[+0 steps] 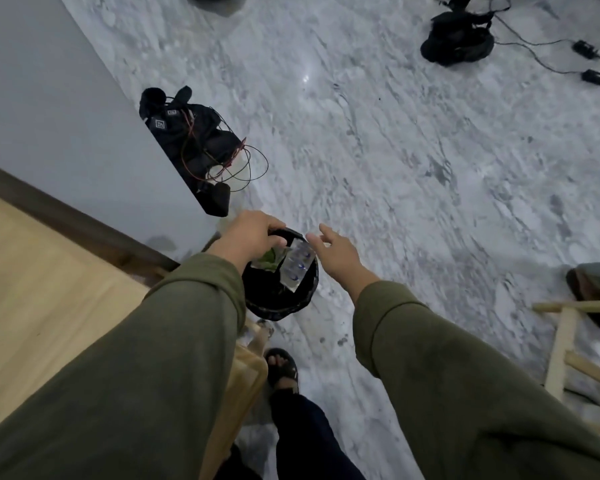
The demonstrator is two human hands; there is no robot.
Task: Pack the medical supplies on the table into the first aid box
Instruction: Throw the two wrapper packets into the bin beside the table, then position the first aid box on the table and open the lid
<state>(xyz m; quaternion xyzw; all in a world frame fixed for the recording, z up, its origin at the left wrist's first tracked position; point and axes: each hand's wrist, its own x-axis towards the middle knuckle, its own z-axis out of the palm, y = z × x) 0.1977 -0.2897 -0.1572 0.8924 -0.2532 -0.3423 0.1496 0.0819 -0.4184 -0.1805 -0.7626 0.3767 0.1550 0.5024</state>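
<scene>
Both my arms, in olive sleeves, reach over a black bin (284, 299) lined with a black bag on the floor. My left hand (253, 237) hangs above the bin's far rim with its fingers curled down, holding a green-printed wrapper (268, 259). A clear blister pack (297, 265) with dark blue round pieces lies tilted over the bin's mouth, just left of my right hand (336, 258). That hand is spread with straight fingers, and its thumb tip is near the pack's top edge without gripping it.
A light wooden table (32, 289) fills the lower left, against a grey wall. Black gear with red wires (201, 147) lies by the wall. More black equipment and cables (458, 39) sit far right. A wooden frame (565, 344) stands at the right; my sandalled foot (283, 372) is below the bin.
</scene>
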